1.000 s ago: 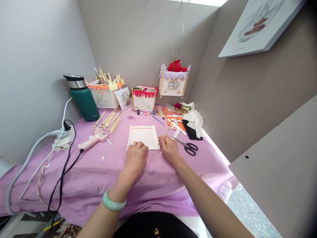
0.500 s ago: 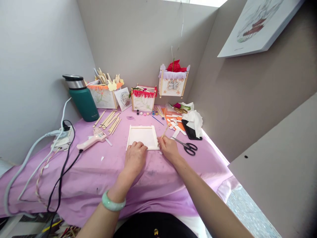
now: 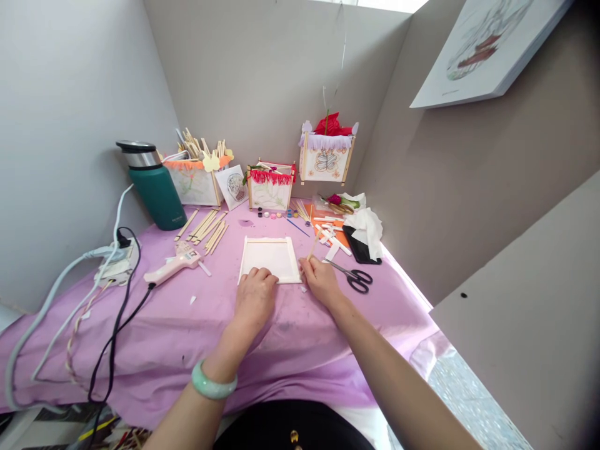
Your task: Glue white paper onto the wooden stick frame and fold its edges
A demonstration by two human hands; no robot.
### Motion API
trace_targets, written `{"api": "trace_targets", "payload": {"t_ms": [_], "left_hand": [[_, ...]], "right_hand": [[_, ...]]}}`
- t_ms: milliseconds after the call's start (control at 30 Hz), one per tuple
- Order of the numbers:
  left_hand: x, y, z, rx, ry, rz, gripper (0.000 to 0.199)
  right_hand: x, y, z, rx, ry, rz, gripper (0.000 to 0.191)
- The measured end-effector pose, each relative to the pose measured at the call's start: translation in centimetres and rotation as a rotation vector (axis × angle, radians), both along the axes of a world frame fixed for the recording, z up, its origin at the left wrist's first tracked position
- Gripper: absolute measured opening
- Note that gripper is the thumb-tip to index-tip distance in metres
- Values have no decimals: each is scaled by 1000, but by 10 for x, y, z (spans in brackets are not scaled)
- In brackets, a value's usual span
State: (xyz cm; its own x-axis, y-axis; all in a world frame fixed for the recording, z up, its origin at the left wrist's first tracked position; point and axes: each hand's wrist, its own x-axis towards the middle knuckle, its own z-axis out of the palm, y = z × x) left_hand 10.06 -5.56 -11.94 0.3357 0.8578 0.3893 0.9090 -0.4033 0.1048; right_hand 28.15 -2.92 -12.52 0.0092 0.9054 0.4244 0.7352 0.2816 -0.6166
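Note:
A white square panel [image 3: 267,255] edged with pale sticks lies flat on the table before me. The fingers of my left hand [image 3: 255,297] rest on its near edge, toward the left corner, laid over it rather than wrapped round. At the panel's near right corner, my right hand [image 3: 320,280] is closed on a thin wooden stick [image 3: 314,244], which slants up and away from the fingers. The lower end of that stick is hidden by the hand. Black-handled scissors [image 3: 355,278] lie just right of my right hand.
A pink glue gun [image 3: 173,265] lies left beside loose wooden sticks [image 3: 209,226]. Behind it stands a teal bottle [image 3: 157,197]. Decorated boxes [image 3: 270,189] line the back. Paper strips [image 3: 335,237], a black phone-like slab [image 3: 360,247] and crumpled tissue [image 3: 366,226] lie right. Cables [image 3: 115,325] hang left.
Both hands stay at the panel's near edge. The stick in my right hand has barely shifted, and the whole view has moved slightly.

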Motion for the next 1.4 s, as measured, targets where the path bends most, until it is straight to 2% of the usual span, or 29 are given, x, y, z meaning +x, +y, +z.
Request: {"api": "trace_targets", "payload": {"t_ms": [100,200,300,367,467,600,733,800,900,1033,1200,1267,1333,1400], "left_hand": [[1,0,0,-7,3,3,26],[1,-1,0,-4,-37,-10,26],[-3,-1,1,40,-164,-10,23],[-10,1,6,82,-214,41,24],[-22,10,17,55,-157,198,28],[-32,25,31,-150,2,375,33],[-33,35,30,-216,85,406,31],[-34,37,27,-208,82,420,30],[-37,43,26,-211,58,414,30],[-46,55,39,-235,-29,355,30],[-69,67,76,-262,-214,204,41],[-78,68,95,-340,-373,37,39],[-82,69,115,-482,-510,-177,35],[-80,72,133,-613,-502,-337,32]], "right_hand": [[0,-1,1,10,-11,-14,39],[8,-3,6,50,-8,-131,44],[25,-7,13,47,-162,-315,46],[38,-10,18,-20,-310,-367,45],[52,-11,24,-139,-425,-359,45],[52,-4,32,-171,-436,-367,48],[32,0,33,-138,-456,-248,44],[19,-3,29,-146,-473,-146,35],[4,-14,22,-151,-468,-76,27],[5,-25,20,-134,-402,-54,34],[26,-24,27,-79,-170,-111,25],[32,-21,30,-62,18,-86,25],[34,-20,32,-79,216,7,41],[33,-20,36,-99,357,126,54]]}}
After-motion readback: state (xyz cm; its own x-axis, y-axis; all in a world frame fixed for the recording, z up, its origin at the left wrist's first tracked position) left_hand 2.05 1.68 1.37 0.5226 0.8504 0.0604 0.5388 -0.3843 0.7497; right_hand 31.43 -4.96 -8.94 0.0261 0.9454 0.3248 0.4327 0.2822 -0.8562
